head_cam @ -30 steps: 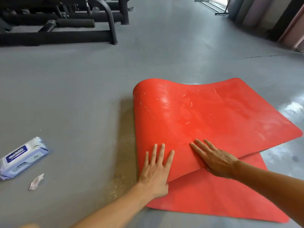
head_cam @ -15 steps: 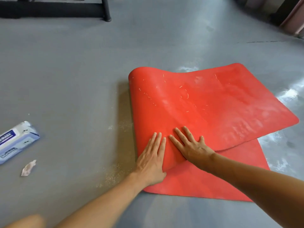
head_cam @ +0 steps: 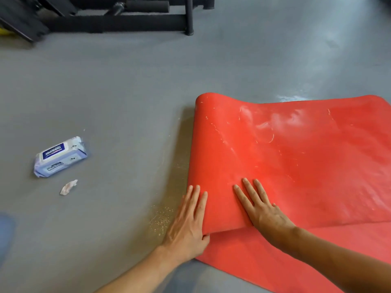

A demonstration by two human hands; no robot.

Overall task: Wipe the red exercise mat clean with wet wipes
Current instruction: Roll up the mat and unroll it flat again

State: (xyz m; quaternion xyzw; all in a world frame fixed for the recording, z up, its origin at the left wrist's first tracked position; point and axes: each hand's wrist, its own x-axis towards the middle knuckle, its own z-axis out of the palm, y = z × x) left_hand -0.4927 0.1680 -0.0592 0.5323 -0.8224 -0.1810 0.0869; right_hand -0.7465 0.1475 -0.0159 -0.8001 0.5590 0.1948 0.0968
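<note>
While the red exercise mat (head_cam: 296, 166) lies folded over itself on the grey floor (head_cam: 127, 92), I have both hands flat on its upper layer near the fold's left edge. My left hand (head_cam: 188, 225) lies at the mat's near-left corner, fingers straight and together along the curled edge, the thumb tucked under the raised layer where it lifts off the lower one. My right hand (head_cam: 262, 210) rests just beside it, further onto the mat, palm down with fingers spread and straight, gripping nothing. The mat's top face carries pale scuffs and small whitish flecks. Fine yellowish crumbs (head_cam: 160, 218) speckle the floor just left of the mat, beside my left hand. Well to the mat's left lies a pack of wet wipes (head_cam: 60, 156), and near that, a little closer to me, a crumpled used wipe (head_cam: 68, 187). Beyond the mat, far across the floor, stands black gym equipment (head_cam: 118, 17).
</note>
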